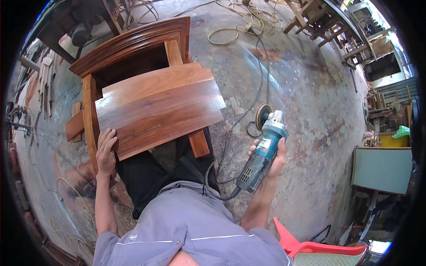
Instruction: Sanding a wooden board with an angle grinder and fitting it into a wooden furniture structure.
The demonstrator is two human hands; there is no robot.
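Note:
A reddish-brown wooden board (162,111) with notched corners lies slanted across a wooden frame (91,119) in front of me. My left hand (106,148) rests at the board's near left corner, fingers on its top face and thumb side hidden. Off to the right, my right hand (276,162) is wrapped round the body of a teal and black angle grinder (262,153). A round sanding disc (263,116) on the grinder's head points up and left, apart from the board. The grinder's cord (217,195) loops toward my lap.
A dark cable (262,66) runs across the stained concrete floor (310,133) to a coiled pale extension cord (239,31). Wooden furniture frames (319,26) stand at the far right. A red plastic chair (306,246) is beside me, lower right, and a pale cabinet (381,170) stands at the right.

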